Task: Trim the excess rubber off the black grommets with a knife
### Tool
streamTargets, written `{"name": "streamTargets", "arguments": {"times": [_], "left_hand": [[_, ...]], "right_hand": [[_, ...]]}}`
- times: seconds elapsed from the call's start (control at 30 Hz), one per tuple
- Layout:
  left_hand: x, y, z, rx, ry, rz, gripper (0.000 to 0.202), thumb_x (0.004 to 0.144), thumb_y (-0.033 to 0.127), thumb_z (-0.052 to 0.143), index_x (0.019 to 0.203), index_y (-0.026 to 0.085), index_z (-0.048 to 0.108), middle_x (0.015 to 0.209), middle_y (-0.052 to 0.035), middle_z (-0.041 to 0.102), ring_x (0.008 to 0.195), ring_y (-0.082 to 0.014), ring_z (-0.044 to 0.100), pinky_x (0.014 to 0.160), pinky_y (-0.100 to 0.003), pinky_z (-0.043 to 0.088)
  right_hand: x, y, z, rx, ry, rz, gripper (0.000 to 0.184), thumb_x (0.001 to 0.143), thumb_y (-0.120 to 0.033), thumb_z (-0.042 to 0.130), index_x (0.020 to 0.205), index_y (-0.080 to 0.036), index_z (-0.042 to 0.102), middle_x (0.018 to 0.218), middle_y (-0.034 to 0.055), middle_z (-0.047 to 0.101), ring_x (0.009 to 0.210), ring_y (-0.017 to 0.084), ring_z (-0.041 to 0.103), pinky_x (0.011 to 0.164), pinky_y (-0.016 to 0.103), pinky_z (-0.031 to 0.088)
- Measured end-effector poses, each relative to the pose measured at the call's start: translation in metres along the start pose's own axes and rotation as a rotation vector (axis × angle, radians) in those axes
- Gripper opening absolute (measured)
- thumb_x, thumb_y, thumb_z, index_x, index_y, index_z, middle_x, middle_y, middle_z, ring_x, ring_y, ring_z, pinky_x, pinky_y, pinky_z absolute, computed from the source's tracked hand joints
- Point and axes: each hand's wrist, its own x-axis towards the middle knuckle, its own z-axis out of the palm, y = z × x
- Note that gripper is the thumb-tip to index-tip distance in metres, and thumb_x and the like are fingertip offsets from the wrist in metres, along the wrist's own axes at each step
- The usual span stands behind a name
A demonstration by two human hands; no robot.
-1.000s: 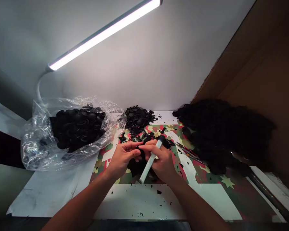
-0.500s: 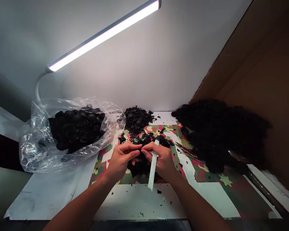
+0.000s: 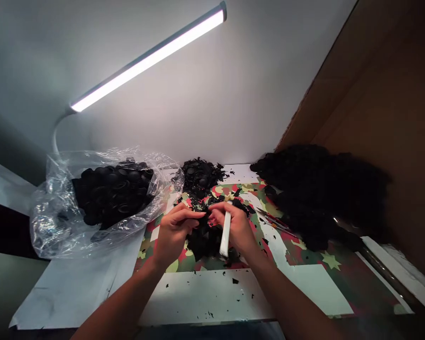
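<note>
My left hand (image 3: 173,231) is closed in a pinch, thumb against fingers, at a small black rubber-like piece (image 3: 207,213) that is mostly hidden by the fingertips. Close beside it, my right hand (image 3: 236,227) has its thumb and forefinger at the same piece. A slim white stick-like tool (image 3: 225,235) is gripped in the right hand, its wide end pointing down toward me; its working tip is hidden. Under both hands lies a heap of black scraps (image 3: 205,243) on the camouflage-patterned sheet (image 3: 180,262).
On the left, a clear plastic bag (image 3: 46,231) holds many black round caps (image 3: 113,189). A pile of black pieces (image 3: 200,174) sits at the back. Red-handled scissors or tweezers (image 3: 274,220) lie beside a large black heap (image 3: 318,193). Above hangs a lit lamp (image 3: 148,61).
My hands have shifted slightly, with the fingertips a little farther apart. The white tool has tilted, so its lower end looks shorter and higher.
</note>
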Motion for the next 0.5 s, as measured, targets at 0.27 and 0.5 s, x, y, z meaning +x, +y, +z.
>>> {"name": "streamTargets", "arguments": {"times": [0.27, 0.5], "left_hand": [[0.029, 0.023, -0.041, 0.253, 0.204, 0.147, 0.028, 0.080, 0.033, 0.076, 0.103, 0.021, 0.065, 0.090, -0.0029, 0.063, 0.075, -0.0153, 0.057, 0.068, -0.027, 0.047], [0.088, 0.057, -0.162, 1.453, 0.339, -0.001, 0.027, 0.097, 0.029, 0.055, 0.116, 0.013, 0.066, 0.117, -0.0137, 0.065, 0.114, -0.0331, 0.049, 0.098, -0.048, 0.036]], "right_hand": [[0.006, 0.014, -0.022, -0.080, 0.077, 0.030, 0.042, 0.093, -0.057, 0.052, 0.092, -0.020, 0.073, 0.071, 0.0047, 0.069, 0.067, 0.019, 0.060, 0.057, 0.027, 0.043], [0.010, 0.013, -0.029, -0.219, 0.131, -0.032, 0.043, 0.092, -0.057, 0.053, 0.078, -0.020, 0.069, 0.063, 0.0020, 0.066, 0.057, 0.017, 0.055, 0.055, 0.027, 0.040]]}}
